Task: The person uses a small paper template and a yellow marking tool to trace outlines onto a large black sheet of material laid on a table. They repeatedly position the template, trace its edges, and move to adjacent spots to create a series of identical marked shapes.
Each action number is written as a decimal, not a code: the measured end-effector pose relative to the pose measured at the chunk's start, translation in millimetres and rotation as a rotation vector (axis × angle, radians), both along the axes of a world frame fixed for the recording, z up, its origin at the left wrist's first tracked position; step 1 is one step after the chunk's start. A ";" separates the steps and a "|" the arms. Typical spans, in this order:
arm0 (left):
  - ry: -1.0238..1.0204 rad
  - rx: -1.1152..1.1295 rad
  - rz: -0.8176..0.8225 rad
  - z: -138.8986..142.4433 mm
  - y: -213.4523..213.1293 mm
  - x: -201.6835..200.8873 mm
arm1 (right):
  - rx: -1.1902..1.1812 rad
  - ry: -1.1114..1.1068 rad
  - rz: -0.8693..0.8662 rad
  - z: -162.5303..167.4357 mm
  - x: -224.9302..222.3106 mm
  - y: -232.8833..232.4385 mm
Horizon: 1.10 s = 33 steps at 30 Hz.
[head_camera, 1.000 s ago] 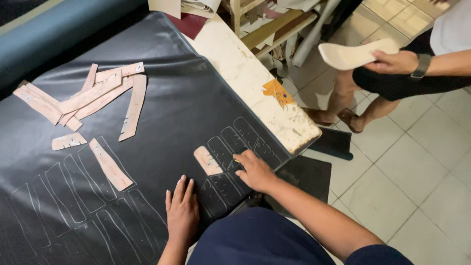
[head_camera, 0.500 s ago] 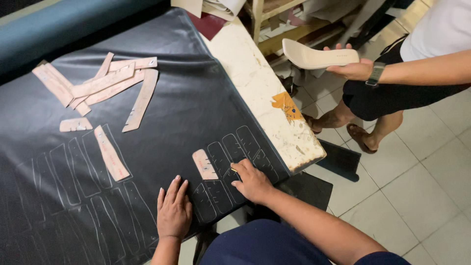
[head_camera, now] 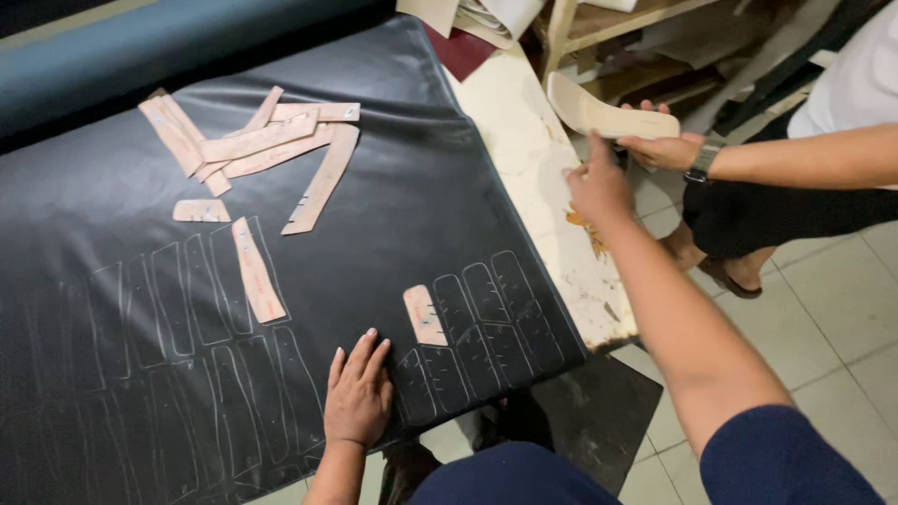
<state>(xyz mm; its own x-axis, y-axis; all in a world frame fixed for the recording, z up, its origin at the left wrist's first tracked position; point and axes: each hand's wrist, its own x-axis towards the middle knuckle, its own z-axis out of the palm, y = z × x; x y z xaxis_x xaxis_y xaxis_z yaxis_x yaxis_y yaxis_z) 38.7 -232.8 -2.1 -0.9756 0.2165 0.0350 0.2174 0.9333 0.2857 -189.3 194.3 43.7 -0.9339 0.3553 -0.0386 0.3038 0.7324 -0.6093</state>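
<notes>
From the head view, we see our right hand (head_camera: 599,187) has left the black sheet (head_camera: 393,224), where it rested beside the small template (head_camera: 425,316) half a second ago. It is now raised over the table (head_camera: 524,140), fingers loosely curled and holding nothing, reaching close to the cream sole (head_camera: 608,117). The sole is held by another person's hand (head_camera: 662,148), which has come nearer to us. Our left hand (head_camera: 357,397) stays flat on the sheet near its front edge, fingers pressed together over the chalk outlines. The small template has not moved. More templates (head_camera: 257,145) lie piled at the far left.
</notes>
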 end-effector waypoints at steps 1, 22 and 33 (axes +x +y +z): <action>-0.007 0.007 0.004 0.9 -0.1 1.2 | 0.037 -0.016 -0.001 2.9 -10.5 4.8; -0.040 0.034 0.015 8.9 -1.9 5.1 | -0.070 0.362 -0.063 -26.1 -12.9 -6.2; -0.035 0.125 -0.020 5.6 -0.8 -2.5 | -0.473 -0.075 0.232 -2.1 39.9 -120.4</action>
